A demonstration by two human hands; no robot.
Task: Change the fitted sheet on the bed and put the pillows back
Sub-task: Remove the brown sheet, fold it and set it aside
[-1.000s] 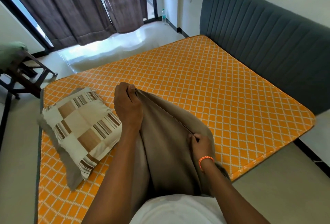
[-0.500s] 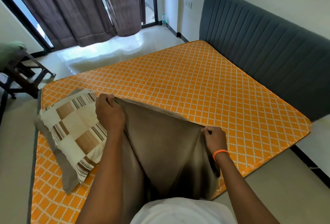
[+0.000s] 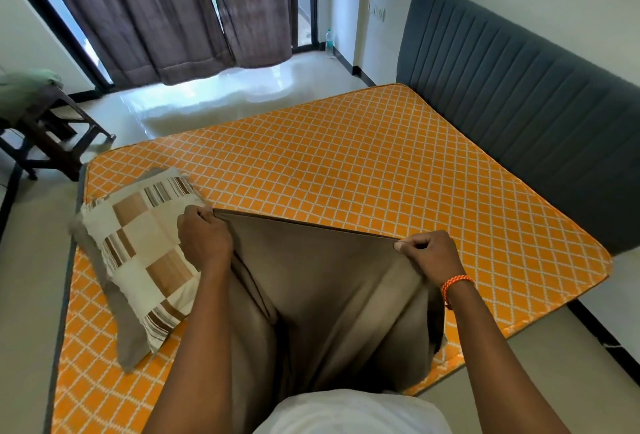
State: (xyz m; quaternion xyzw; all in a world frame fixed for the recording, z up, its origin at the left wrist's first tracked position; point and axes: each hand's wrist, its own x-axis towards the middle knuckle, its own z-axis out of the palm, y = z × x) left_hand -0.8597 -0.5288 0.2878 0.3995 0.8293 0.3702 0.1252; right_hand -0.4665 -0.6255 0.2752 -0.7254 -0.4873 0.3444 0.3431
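Observation:
A bare mattress [image 3: 346, 163] in orange with a white lattice pattern fills the middle of the view. Over its near edge I hold up a brown-grey sheet [image 3: 329, 281]. My left hand [image 3: 202, 239] grips the sheet's top edge on the left, and my right hand [image 3: 427, 253], an orange band on its wrist, pinches the same edge on the right. The edge is stretched taut between both hands, and the rest of the cloth hangs down toward my body. A pillow [image 3: 145, 253] with brown and cream checks lies on the mattress beside my left hand.
A dark grey padded headboard [image 3: 519, 115] runs along the mattress's right side. Dark curtains [image 3: 173, 11] hang over a glass door at the back. A dark wooden stool [image 3: 52, 136] with green cloth stands on the left floor. A plastic bottle [image 3: 329, 40] stands by the far wall.
My hands have moved apart, the left one leftward and the right one rightward, spreading the sheet's top edge from a bunched fold into a wide taut line. The view has tilted down slightly.

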